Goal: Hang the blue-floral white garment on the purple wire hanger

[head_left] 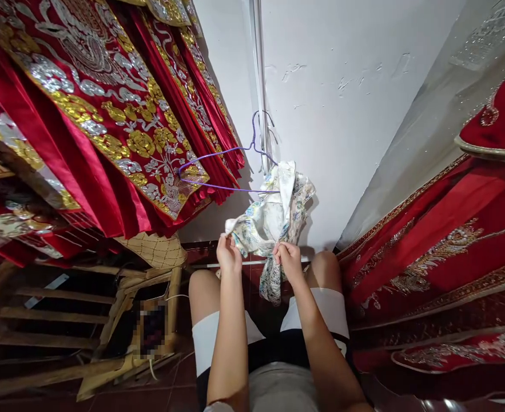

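Note:
A white garment with a blue-green floral print (273, 217) hangs on the right side of a purple wire hanger (222, 153). The hanger's left side is bare, and its hook is at the pale vertical rail (258, 68) on the wall. My left hand (230, 254) pinches the garment's left edge. Closed around gathered fabric at the lower middle is my right hand (287, 260). Below it dangles a bunched, patterned end of cloth. Folds conceal the garment's exact cut.
Red robes with gold and silver embroidery (140, 131) hang close on the left. More red embroidered clothing (441, 246) is on the right. A wooden chair-like frame (59, 315) stands at lower left, with a blurred-out patch on it. A white wall (329, 91) is ahead.

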Available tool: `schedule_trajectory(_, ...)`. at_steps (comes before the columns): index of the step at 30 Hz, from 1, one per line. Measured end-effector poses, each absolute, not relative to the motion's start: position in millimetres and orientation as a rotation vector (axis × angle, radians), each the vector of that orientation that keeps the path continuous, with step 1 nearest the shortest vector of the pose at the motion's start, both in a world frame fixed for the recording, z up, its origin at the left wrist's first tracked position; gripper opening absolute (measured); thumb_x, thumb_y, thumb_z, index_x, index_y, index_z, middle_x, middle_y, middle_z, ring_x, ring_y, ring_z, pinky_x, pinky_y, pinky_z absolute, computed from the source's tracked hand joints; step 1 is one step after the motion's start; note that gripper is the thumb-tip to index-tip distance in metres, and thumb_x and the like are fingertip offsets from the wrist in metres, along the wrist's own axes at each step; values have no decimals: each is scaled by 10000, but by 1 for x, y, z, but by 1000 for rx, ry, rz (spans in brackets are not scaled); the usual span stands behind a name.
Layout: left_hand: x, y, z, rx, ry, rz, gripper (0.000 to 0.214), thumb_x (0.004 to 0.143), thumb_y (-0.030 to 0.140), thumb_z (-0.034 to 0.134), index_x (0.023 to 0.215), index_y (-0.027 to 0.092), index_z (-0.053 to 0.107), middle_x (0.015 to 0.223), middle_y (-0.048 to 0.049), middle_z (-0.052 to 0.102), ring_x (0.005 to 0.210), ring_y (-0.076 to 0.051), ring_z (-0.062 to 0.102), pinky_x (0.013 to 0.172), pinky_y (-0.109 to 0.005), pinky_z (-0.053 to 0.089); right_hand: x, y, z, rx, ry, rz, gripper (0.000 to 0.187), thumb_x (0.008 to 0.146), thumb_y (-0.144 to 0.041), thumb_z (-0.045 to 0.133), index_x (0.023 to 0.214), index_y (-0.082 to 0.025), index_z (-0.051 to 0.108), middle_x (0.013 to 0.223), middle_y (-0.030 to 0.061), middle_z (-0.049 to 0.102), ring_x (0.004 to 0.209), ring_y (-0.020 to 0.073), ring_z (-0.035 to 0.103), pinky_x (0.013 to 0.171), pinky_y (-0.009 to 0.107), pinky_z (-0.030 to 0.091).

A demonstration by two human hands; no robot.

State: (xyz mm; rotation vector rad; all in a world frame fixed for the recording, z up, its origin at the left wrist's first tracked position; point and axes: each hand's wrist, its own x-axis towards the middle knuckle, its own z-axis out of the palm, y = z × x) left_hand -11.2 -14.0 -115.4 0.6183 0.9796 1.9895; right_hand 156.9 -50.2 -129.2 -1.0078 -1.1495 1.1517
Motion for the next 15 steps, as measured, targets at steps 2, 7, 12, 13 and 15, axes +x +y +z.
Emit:
schedule_trajectory(2, 8, -25, -126, 511, 857, 1957, 273, 821, 427, 748, 802, 191, 613, 835, -21, 650, 856, -146, 638, 867, -272, 492, 169, -52, -129, -1121, -1245, 1123, 337, 821, -424, 510, 548, -225, 508, 459, -29, 430, 477, 131, 396, 529, 279, 335)
schedule_trajectory(7, 40, -54, -109, 847, 722, 1844, 334, 810, 509, 785, 835, 205, 650, 909, -25, 644, 870, -154, 622, 842, -256, 496, 185, -56, -116, -1291, -1335, 888, 438, 891, -631, 511, 840, -229, 678, 861, 74, 692, 902, 265, 628, 829, 354, 484)
schedule_trajectory(12, 50, -69, -87, 1413, 952, 1734, 281, 921, 488, 677, 891, 210, 703, 1033, -69, 659, 1091, -223, 622, 1016, -331, 458, 173, -61, -107, -923, -1371, 1390, 696, 909, -806, 352, 1158, -245, 681, 1111, 108, 710, 1177, 294, 604, 994, 424, 477)
schedule_trajectory(13, 48, -68, -85, 1453, 1006, 1779, 288, 934, 492, 657, 905, 209, 704, 1103, -86, 653, 1178, -240, 599, 1066, -350, 433, 171, -60, -104, -851, -1399, 1441, 677, 909, -796, 380, 1164, -244, 677, 1099, 103, 710, 1162, 289, 609, 976, 417, 486)
schedule_trajectory(15, 40, -62, -85, 1462, 1096, 1867, 318, 949, 515, 623, 903, 206, 685, 1252, -112, 620, 1306, -259, 536, 1130, -372, 391, 168, -58, -94, -743, -1526, 1519, 547, 882, -709, 549, 1107, -229, 687, 1031, 83, 714, 1047, 269, 639, 889, 378, 513)
